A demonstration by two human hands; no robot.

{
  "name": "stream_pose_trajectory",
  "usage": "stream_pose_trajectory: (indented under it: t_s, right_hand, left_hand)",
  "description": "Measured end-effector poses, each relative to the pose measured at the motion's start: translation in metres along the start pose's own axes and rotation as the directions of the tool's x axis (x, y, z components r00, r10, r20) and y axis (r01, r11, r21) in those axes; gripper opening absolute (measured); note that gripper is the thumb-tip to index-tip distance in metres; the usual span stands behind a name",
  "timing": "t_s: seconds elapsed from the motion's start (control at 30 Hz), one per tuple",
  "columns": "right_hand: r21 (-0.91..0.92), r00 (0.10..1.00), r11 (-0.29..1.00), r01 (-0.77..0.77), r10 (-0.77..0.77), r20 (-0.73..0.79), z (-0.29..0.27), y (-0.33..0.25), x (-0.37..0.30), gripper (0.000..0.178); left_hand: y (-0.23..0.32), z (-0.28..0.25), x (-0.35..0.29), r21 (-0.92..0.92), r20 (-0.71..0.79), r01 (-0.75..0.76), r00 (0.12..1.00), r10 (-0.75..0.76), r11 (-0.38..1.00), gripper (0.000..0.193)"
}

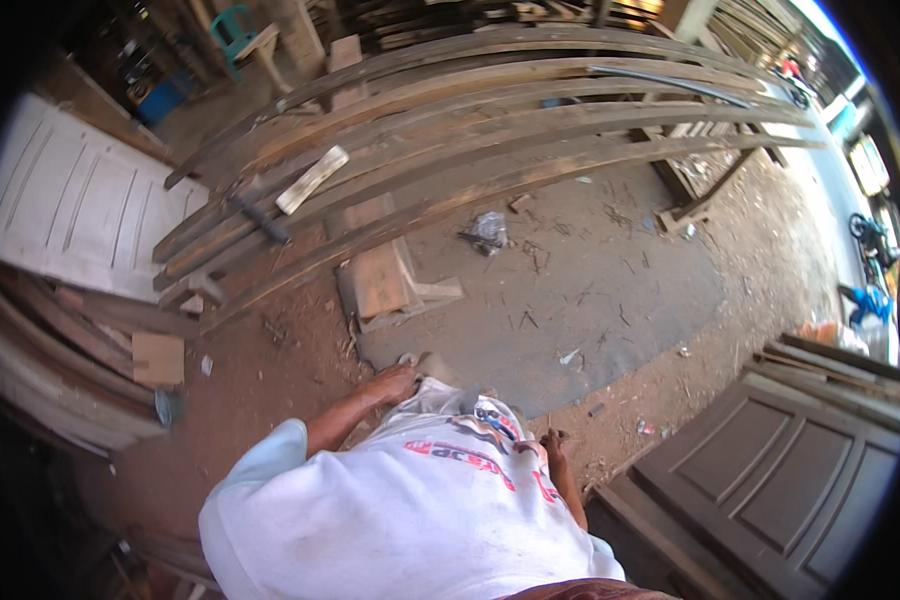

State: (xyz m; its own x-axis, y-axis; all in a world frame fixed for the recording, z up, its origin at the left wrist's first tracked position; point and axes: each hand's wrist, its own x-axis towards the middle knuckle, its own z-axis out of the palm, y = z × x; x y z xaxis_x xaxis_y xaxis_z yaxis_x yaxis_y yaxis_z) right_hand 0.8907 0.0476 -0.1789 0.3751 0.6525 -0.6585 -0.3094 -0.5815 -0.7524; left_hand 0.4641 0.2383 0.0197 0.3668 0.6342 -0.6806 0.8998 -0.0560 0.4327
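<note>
My left hand [398, 383] is low beside the front of my white printed shirt [400, 500]. Its fingers look curled round a small, pale, roundish thing [407, 359] that I cannot make out. On the other side, my right hand [554, 440] hangs by the shirt's hem, with its fingers a little apart and nothing visible in them. Ahead of me, several long wooden beams [510, 182] lie side by side on low supports. Across their left part rest a short pale wood block [312, 180] and a dark, long-handled tool [261, 214], perhaps a hammer.
Below the beams lie short boards [380, 285] and a crumpled clear plastic bag [488, 232] on a dark mat [610, 320] strewn with shavings. A white panelled door [80, 195] leans at left; a brown one [790, 480] stands at right. A metal bar [670, 84] lies on the beams.
</note>
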Motion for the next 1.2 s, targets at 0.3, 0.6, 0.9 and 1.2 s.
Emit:
stream_pose_trajectory:
  t_s: [0.3,0.6,0.9,1.2]
  right_hand:
    - [-0.37,0.954,0.928,0.039,0.076,0.291,0.049,-0.02,0.021,0.032]
    - [-0.49,0.969,0.871,0.022,0.102,0.224,0.148,-0.051,0.034,0.035]
    - [-0.542,0.974,0.837,0.07,0.06,0.219,0.281,-0.049,0.005,0.041]
    - [-0.579,0.998,0.815,0.017,0.02,0.057,0.283,-0.057,-0.027,0.038]
  left_hand:
    - [-0.04,0.019,-0.056,-0.124,-0.042,0.177,0.982,-0.183,0.976,0.033]
    - [-0.123,-0.093,-0.109,-0.557,-0.258,0.005,0.95,-0.178,0.831,0.043]
    - [-0.235,-0.206,-0.051,-0.815,-0.434,-0.578,0.657,-0.616,-0.042,0.086]
    - [-0.263,-0.245,-0.01,-0.753,-0.289,-0.53,0.799,-0.527,-0.39,0.084]
